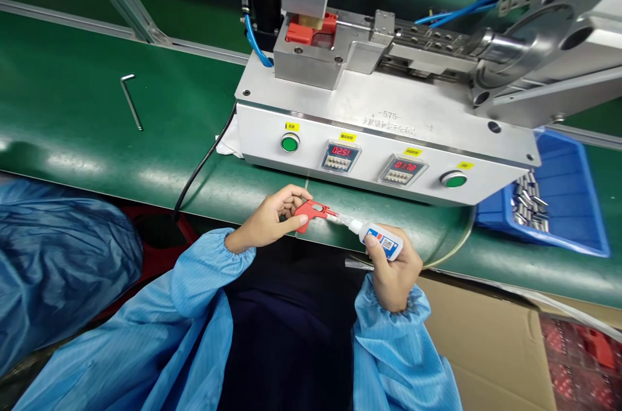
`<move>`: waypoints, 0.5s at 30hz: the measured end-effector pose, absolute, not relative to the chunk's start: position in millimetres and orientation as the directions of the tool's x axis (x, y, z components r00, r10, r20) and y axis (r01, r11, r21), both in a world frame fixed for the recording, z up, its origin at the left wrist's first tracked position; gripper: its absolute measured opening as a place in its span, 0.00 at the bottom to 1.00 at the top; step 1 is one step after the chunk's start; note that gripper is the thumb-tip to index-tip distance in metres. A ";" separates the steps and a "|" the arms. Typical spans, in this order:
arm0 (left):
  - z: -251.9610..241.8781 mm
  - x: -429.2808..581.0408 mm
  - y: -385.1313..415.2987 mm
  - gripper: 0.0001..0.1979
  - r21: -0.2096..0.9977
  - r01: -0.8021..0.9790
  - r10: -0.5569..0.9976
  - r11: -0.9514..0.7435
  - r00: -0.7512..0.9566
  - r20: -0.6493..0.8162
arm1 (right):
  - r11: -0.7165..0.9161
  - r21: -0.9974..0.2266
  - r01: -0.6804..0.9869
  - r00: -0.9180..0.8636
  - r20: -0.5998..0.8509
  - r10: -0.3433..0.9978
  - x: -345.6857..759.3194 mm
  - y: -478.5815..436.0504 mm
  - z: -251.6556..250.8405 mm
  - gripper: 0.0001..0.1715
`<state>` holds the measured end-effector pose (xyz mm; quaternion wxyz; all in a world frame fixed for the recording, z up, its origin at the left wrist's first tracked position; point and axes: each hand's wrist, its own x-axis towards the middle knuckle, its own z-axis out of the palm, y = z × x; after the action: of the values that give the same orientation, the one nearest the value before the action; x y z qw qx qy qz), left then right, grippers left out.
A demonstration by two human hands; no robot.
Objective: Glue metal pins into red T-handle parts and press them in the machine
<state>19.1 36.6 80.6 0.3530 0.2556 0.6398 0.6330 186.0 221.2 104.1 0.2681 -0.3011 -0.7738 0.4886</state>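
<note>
My left hand [272, 216] pinches a small red plastic part [312, 214], shaped like a little pistol with an opening in its body. Its narrow end points right. In my right hand [396, 268] is a white glue bottle [383, 241] with a blue and white label, tilted so its clear nozzle [346, 222] meets or nearly meets the red part's narrow end. Whether the tip touches cannot be made out. Both hands are over the bench's front edge, below a machine [389, 139] with two red number displays and two green buttons.
Another red piece [300, 33] sits in the machine's metal fixture. To the right, a blue bin [573, 197] holds several metal cylinders. A hex key [131, 103] lies on the green bench at left. A blue-sleeved person [63, 262] is beside me. Cardboard [486, 340] stands lower right.
</note>
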 end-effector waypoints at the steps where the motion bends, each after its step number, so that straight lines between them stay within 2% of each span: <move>1: 80.3 19.4 36.5 0.17 0.990 -0.121 0.773 0.067 -0.621 -0.128 | 0.342 -0.918 0.203 -0.677 0.120 0.726 186.0 221.1 104.1 0.18; 7: 79.7 19.3 36.9 0.17 0.992 -0.117 0.778 0.054 -0.617 -0.115 | 0.311 -0.932 0.185 -0.668 0.113 0.736 186.3 221.2 97.2 0.18; 11: 80.0 19.0 37.2 0.16 0.994 -0.102 0.789 0.039 -0.607 -0.093 | 0.240 -0.964 0.112 -0.622 0.121 0.774 189.0 226.7 83.5 0.20; 15: 80.0 19.7 37.4 0.15 0.994 -0.097 0.775 0.049 -0.624 -0.099 | 0.168 -0.985 0.031 -0.649 0.107 0.753 189.7 231.9 78.4 0.20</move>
<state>19.7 37.4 80.0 0.3424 0.2656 0.6380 0.6365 189.7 231.9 78.4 0.3107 -0.2810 -0.6981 0.5807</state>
